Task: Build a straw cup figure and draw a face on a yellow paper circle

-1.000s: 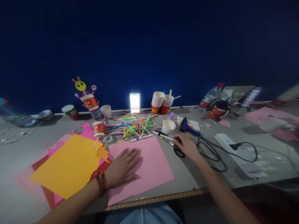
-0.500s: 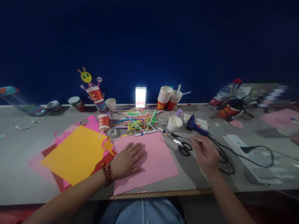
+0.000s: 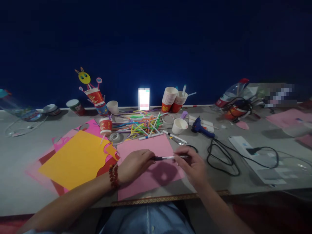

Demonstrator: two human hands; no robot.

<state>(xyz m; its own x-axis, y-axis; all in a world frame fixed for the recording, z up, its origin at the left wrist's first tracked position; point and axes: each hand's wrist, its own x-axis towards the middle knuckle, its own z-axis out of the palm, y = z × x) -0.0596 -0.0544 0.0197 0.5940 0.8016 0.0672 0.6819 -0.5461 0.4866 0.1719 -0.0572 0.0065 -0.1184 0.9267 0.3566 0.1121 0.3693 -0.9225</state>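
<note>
A pen (image 3: 167, 158) with a black end and a clear barrel is held level between my hands. The fingers of my left hand (image 3: 137, 165) pinch its black end. Closed round the other end is my right hand (image 3: 191, 164). Beneath both hands lies a pink sheet of paper (image 3: 136, 187), with their shadow on it. Scissors (image 3: 177, 140) lie just beyond my right hand, their handles partly hidden by it. A white marker with a dark tip (image 3: 174, 136) is beside them, and another marker (image 3: 150, 136) rests along the sheet's far edge.
Coloured paper with a yellow sheet (image 3: 75, 161) on top lies left. Pipe cleaners (image 3: 143, 125) are heaped behind the pink sheet. Stacked paper cups (image 3: 168, 99), a white cup (image 3: 179, 126) and a blue glue gun (image 3: 201, 127) with its cable stand right of them; a power strip (image 3: 253, 162) lies farther right.
My right hand has lifted the pen from beside the scissors and brought it left over the pink sheet. My left hand, flat on the paper before, now grips the pen's black end.
</note>
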